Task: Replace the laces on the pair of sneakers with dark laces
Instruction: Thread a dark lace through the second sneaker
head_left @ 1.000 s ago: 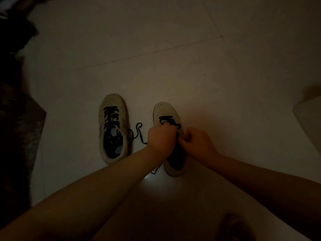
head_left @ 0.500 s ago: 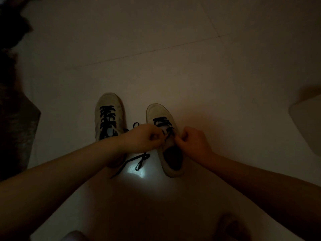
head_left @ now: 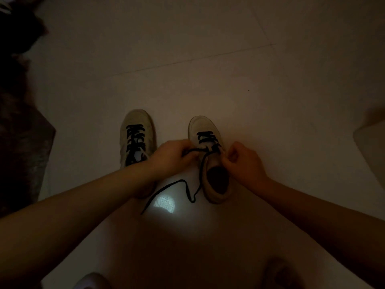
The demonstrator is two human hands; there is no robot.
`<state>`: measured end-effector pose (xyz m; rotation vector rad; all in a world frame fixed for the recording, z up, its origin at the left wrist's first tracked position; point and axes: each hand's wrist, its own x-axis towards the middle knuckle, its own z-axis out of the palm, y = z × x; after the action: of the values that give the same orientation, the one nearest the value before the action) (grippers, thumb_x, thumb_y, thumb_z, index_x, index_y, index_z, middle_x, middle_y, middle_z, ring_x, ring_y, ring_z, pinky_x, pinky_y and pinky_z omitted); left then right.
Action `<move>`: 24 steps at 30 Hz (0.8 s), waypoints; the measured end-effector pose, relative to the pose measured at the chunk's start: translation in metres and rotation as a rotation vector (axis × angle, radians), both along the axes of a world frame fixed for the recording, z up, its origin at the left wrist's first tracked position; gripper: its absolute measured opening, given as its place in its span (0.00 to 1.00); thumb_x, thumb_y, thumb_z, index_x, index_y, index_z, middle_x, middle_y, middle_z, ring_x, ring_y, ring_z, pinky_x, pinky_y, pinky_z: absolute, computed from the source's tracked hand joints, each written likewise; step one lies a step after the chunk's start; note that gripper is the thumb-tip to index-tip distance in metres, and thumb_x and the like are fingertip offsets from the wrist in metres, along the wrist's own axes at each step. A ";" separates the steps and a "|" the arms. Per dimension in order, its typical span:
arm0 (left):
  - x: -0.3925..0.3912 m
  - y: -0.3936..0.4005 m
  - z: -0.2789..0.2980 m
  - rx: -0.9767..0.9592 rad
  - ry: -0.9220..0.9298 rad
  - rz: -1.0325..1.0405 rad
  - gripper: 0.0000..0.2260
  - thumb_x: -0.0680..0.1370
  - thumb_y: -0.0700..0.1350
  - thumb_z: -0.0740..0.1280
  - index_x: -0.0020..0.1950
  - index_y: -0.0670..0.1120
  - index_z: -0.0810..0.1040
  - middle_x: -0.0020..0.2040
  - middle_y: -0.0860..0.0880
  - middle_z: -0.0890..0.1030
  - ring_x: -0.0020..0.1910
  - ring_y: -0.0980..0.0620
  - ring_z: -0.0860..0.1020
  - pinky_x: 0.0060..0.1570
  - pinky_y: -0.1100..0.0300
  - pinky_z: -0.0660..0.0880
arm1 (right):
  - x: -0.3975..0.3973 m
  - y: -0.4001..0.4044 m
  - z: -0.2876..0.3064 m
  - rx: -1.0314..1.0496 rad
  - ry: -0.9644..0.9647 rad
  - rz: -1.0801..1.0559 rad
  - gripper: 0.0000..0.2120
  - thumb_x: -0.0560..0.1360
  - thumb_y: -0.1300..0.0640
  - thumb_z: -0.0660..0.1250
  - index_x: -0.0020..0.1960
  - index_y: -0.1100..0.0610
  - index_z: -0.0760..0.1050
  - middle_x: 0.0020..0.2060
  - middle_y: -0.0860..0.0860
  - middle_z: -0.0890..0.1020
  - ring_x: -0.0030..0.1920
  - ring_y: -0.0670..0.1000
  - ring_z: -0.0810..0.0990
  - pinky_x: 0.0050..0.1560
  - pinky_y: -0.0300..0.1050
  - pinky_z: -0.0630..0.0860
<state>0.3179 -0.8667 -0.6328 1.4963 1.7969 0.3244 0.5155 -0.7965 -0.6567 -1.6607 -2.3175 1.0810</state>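
Two sneakers are being shown on a pale tiled floor, toes toward 12 o'clock, in very dim light. The left sneaker is seen laced with a dark lace through about five crossings; its heel is being hidden by the left forearm. The right sneaker, at 3 o'clock of the first and set apart from it, is laced only over the front rows, two or three crossings being countable.

Two hands are being held over the right sneaker's throat. The left hand, at 9 o'clock of the shoe, is closed round one end of the lace, which is being drawn taut toward the eyelets. The right hand, at 3 o'clock of the shoe, is being kept curled against the shoe's upper edge; something is being pinched there, but whether it is lace or the shoe's rim cannot be told.

One loose run of lace is being trailed down the shoe's left side and across the floor toward 7 o'clock, passing a bright light patch.

One dark mat is being shown at 9 o'clock, and one pale object, cut by the frame edge, at 3 o'clock.
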 end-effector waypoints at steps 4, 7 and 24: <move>-0.009 0.017 0.044 0.061 -0.304 0.088 0.11 0.80 0.46 0.60 0.46 0.41 0.78 0.34 0.53 0.77 0.31 0.59 0.76 0.33 0.70 0.72 | -0.013 0.003 0.021 0.153 0.036 0.306 0.16 0.70 0.44 0.66 0.55 0.50 0.75 0.41 0.39 0.70 0.41 0.40 0.72 0.37 0.34 0.64; -0.007 0.030 0.064 0.114 -0.353 0.008 0.11 0.81 0.44 0.59 0.43 0.43 0.78 0.34 0.53 0.76 0.32 0.63 0.74 0.35 0.73 0.70 | -0.040 -0.003 0.041 -0.004 0.284 0.308 0.06 0.72 0.48 0.67 0.46 0.49 0.76 0.36 0.37 0.70 0.37 0.33 0.73 0.36 0.29 0.65; -0.036 -0.001 0.025 -0.089 -0.213 -0.086 0.12 0.81 0.45 0.57 0.46 0.42 0.77 0.36 0.54 0.79 0.38 0.60 0.77 0.46 0.65 0.72 | -0.040 0.070 0.085 -0.872 1.161 -0.699 0.11 0.79 0.59 0.62 0.39 0.60 0.75 0.33 0.50 0.83 0.29 0.41 0.78 0.32 0.30 0.75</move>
<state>0.2817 -0.8681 -0.6076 1.4161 1.5556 0.3431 0.4754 -0.7261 -0.5722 -1.1758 -0.5076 2.1235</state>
